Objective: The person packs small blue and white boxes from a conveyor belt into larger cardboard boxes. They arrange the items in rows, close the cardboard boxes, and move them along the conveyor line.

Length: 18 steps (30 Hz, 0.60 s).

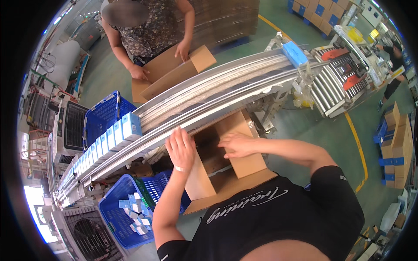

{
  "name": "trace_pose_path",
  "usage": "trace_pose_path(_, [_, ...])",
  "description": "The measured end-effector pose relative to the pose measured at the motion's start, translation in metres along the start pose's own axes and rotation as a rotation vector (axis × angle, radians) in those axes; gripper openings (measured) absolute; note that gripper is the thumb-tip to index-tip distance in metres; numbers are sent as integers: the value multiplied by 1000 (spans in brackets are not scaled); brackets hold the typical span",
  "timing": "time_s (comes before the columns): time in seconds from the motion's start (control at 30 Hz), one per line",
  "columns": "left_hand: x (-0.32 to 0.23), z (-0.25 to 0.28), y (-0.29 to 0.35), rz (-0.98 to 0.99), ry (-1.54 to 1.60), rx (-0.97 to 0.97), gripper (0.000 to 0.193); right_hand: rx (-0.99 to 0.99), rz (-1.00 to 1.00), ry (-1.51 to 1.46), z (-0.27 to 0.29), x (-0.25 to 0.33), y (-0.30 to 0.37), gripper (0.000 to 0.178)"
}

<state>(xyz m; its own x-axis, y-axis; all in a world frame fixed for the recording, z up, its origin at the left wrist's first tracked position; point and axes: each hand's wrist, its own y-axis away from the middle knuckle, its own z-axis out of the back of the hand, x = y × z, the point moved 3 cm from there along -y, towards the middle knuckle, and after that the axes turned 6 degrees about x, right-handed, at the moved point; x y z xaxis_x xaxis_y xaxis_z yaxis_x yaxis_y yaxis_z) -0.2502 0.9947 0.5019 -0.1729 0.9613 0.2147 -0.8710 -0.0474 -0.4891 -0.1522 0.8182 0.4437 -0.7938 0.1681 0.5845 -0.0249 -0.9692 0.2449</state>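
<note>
An open cardboard box (226, 182) stands in front of me, close against the near side of the conveyor, its flaps spread and its dark inside showing. My left hand (180, 150) rests at the far end of the left flap (201, 180), fingers stretched out. On the right flap (249, 166) lies my right hand (237, 145), palm down, with its fingers reaching past the flap's inner edge over the opening. Neither hand is closed round anything that I can see.
The conveyor (217, 89) runs across, carrying a row of blue-and-white cartons (109, 138) and one blue pack (295, 54). Opposite, a person handles another cardboard box (170, 80). Blue crates (114, 235) stand left; a roller table (324, 89) stands right.
</note>
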Motion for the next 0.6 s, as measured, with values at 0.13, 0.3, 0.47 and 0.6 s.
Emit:
trace_pose_path(0.13, [-21, 2, 75, -273, 265, 482, 49, 199, 297, -430, 34, 69, 91, 58])
trace_pose_path(0.3, [63, -16, 29, 335, 1410, 806, 42, -5, -178, -178, 37, 29, 68, 52])
trace_pose_path(0.47, [57, -23, 43, 266, 1115, 698, 36, -382, -29, -344, 45, 29, 64, 55])
trace_pose_path(0.6, [64, -40, 54, 285, 1355, 659, 35, 76, 123, -136, 19, 78, 112, 58])
